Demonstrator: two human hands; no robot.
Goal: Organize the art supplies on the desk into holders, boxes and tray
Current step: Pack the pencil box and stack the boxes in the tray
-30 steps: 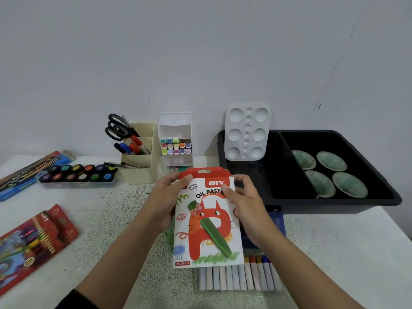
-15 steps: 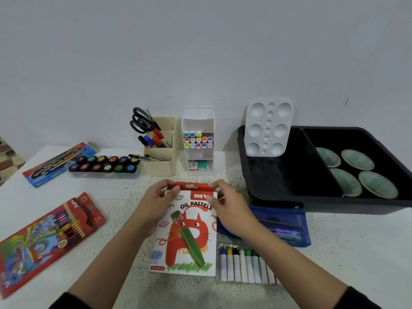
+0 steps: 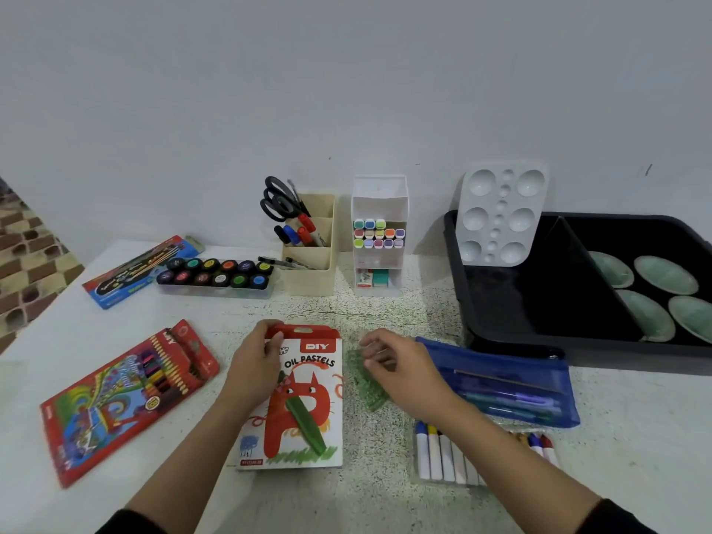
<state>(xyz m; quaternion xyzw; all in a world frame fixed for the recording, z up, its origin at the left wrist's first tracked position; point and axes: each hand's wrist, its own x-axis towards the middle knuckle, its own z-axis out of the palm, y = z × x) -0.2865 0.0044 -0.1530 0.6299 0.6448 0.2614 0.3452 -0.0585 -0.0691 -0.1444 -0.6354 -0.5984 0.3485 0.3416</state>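
Note:
The oil pastels box [image 3: 308, 398], white with a red cat, lies flat on the desk in front of me. My left hand [image 3: 254, 364] grips its upper left corner, thumb on the front. My right hand [image 3: 404, 371] is off the box and hovers to its right with loosely curled, blurred fingers over a green translucent piece [image 3: 370, 391]. A clear tray of pastel sticks [image 3: 443, 456] lies near my right forearm, partly hidden by it.
A blue zip pouch [image 3: 512, 383] lies before the black divided tray [image 3: 454, 264], which holds a white palette [image 3: 499, 213] and green dishes [image 3: 655, 291]. Beige holder [image 3: 312, 264], white marker holder [image 3: 379, 233], paint pots [image 3: 215, 273], brush pack [image 3: 138, 269] and pencil box [image 3: 123, 395] stand left.
The oil pastels box went from held up in both hands down onto the desk. My right hand let go of it and moved right, over the green piece.

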